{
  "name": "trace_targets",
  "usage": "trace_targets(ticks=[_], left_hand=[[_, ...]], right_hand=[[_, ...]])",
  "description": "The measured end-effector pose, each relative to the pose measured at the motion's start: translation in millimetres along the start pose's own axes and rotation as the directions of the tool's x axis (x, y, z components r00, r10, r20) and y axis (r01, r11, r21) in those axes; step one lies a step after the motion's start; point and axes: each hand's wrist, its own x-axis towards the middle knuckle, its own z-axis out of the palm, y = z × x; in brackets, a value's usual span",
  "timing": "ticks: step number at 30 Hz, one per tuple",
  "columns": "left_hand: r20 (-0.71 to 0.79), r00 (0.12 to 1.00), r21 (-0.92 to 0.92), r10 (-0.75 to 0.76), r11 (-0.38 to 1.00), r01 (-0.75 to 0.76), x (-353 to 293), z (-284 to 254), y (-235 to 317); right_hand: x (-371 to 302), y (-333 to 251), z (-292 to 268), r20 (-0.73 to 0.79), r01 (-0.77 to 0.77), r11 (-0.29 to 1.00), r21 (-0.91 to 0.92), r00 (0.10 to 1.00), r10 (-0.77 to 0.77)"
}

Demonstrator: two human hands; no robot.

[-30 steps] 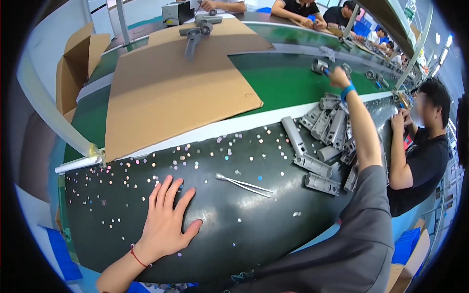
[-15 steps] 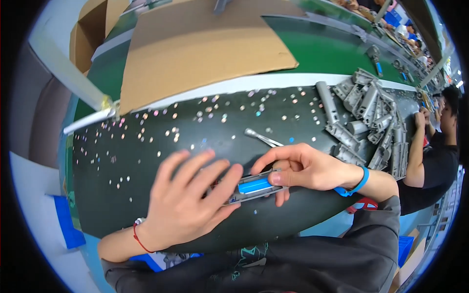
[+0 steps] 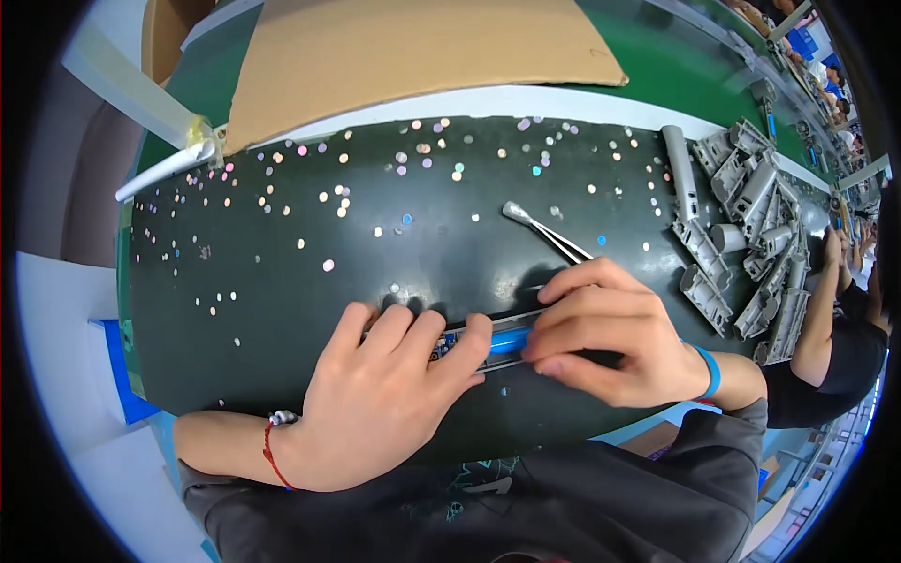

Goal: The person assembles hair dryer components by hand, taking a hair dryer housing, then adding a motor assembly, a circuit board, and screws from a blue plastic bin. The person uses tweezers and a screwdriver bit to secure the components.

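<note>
Factory assembly workshop. A dark workbench (image 3: 188, 361) adjoins a long green work surface (image 3: 671, 89); similar grey housings (image 3: 756, 192) lie heaped on the bench, tweezers (image 3: 526, 220) lie to their left, and a co-worker (image 3: 835, 375) occupies the neighbouring place at right.

Right hand (image 3: 615, 333) at blue bar (image 3: 510, 340)

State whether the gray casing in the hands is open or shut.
Open: the casing shows a blue piece and part of a circuit board inside.
</note>
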Motion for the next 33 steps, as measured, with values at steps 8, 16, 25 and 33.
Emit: trace_targets(ticks=[8,16,25,33], left_hand=[[-0.18,0.983,-0.138,0.025,0.989,-0.051,6,7,1],[-0.094,0.99,-0.042,-0.103,0.994,0.1,15,2,14],[-0.049,0.984,-0.009,-0.171,0.985,0.17,20,6,20],[-0.18,0.98,0.169,-0.09,0.978,0.121,18,21,26]], right_hand=[[-9,5,8,-0.114,-0.073,0.997,-0.037,0.991,0.069],[-3,7,1,-0.105,-0.151,0.98,-0.134,0.985,0.137],[-6,7,0,-0.061,-0.068,0.971,-0.227,0.997,0.056],[5,14,-15,0.137,0.062,0.961,-0.269,0.99,-0.026]])
